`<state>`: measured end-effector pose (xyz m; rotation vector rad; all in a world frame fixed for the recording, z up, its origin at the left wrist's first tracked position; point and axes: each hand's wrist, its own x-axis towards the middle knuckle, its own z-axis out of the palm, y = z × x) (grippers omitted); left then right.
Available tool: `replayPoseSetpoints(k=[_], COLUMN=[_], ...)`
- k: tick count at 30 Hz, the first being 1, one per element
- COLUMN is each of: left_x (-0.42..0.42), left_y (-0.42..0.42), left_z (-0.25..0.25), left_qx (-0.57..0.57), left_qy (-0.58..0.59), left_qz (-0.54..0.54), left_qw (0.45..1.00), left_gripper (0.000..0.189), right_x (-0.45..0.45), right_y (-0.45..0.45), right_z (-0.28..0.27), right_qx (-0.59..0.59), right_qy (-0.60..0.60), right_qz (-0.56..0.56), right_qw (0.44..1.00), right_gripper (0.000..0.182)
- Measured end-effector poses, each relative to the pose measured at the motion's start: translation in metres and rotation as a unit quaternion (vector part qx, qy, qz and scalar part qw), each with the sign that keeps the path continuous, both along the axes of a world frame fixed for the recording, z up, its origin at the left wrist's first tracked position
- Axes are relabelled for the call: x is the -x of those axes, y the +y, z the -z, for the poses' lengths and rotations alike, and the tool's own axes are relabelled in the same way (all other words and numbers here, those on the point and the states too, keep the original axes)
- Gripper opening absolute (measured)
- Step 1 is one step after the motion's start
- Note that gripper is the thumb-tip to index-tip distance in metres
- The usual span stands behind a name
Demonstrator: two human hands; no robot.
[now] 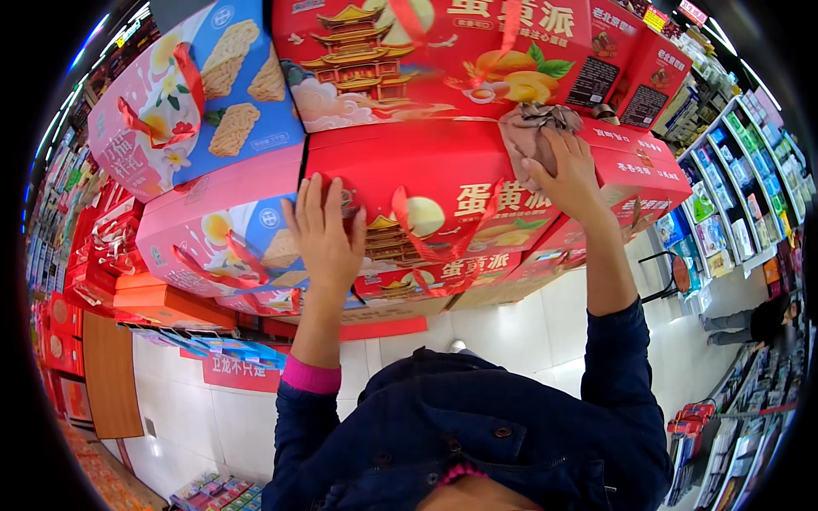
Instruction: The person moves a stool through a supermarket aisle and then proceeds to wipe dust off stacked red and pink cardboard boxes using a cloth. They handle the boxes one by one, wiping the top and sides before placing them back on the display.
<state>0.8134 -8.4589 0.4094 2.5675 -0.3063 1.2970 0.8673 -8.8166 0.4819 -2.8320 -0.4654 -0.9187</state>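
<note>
My right hand (569, 172) presses a crumpled greyish-brown cloth (533, 137) onto the top of a red cardboard gift box (409, 153), near its right end. Part of the cloth bunches up past my fingertips against the box behind. My left hand (326, 233) lies flat at the left end of the same box, fingers a little apart, holding nothing. The red box has a ribbon handle (409, 230) and a printed pagoda on its front. Beside my left hand is a pink and blue gift box (223, 236) with pictured snack bars.
Taller stacked boxes rise behind: a red pagoda box (409, 70) and a pink and blue box (192, 96). More red boxes (639, 160) adjoin on the right. Stocked shelves (735, 185) and another person (760, 319) are farther right. A brown wooden panel (108, 377) stands left.
</note>
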Motion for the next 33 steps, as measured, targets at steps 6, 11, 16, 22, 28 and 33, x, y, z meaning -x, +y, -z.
replayPoseSetpoints(k=[6,11,16,22,28,33], left_x=[0.005,0.003,0.003,0.002,0.012,-0.002], left_y=[0.007,0.015,0.020,0.025,0.012,0.008], left_z=[0.000,0.006,0.006,0.009,-0.012,-0.028], left_qx=[0.029,0.043,0.085,0.053,0.065,0.050], left_qy=[0.007,-0.007,-0.004,0.006,0.008,-0.016], left_qz=[0.032,0.065,0.111,0.121,0.114,0.088], left_qw=[0.999,0.997,0.990,0.991,0.991,0.995], left_gripper=[0.048,0.043,0.037,0.041,0.041,0.044], right_x=[-0.011,-0.016,-0.027,-0.011,-0.012,-0.045], right_y=[0.076,0.203,0.256,0.203,0.119,0.053], right_z=[-0.022,-0.019,-0.011,-0.036,-0.087,-0.197], right_qx=[0.007,0.054,-0.011,-0.096,-0.168,-0.411], right_qy=[0.100,0.115,0.092,0.229,0.311,0.116], right_qz=[-0.072,-0.194,-0.347,-0.368,-0.341,-0.220], right_qw=[0.992,0.973,0.933,0.896,0.871,0.877], right_gripper=[0.054,0.053,0.049,0.042,0.037,0.029])
